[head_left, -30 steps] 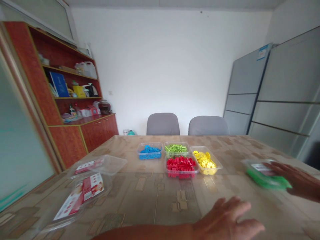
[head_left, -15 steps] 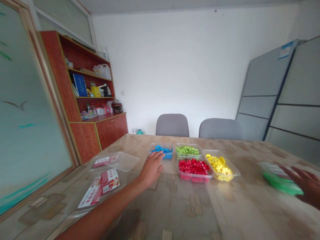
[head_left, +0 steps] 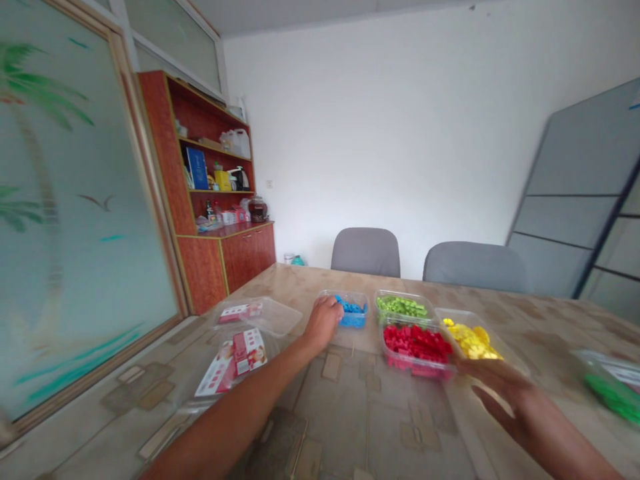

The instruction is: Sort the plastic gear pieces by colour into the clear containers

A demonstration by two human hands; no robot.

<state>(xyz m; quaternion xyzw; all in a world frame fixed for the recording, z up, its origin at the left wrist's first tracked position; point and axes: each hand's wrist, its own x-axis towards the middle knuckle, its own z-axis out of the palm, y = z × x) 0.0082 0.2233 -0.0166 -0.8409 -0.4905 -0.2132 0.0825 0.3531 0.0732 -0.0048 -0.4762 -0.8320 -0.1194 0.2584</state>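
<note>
My left hand (head_left: 324, 320) reaches across the table and grips the near left edge of the clear tub of blue bricks (head_left: 353, 312), fingers curled round its rim. My right hand (head_left: 493, 380) lies at the near edge of the clear tub of yellow pieces (head_left: 471, 341), fingers stretched toward it; whether it grips the tub is unclear. Between them stands a tub of red bricks (head_left: 416, 343), with a tub of green bricks (head_left: 401, 306) behind it.
Two clear lids with red and white labels (head_left: 239, 348) lie at the left of the patterned table (head_left: 350, 413). A clear tub with a green plate (head_left: 613, 392) sits at the right edge. Two grey chairs (head_left: 367, 251) stand behind; a wooden cabinet (head_left: 215, 200) is left.
My left hand went from hovering near me to the blue tub and closed on its edge. My right hand left the green tub and moved to the yellow tub. The view swung left.
</note>
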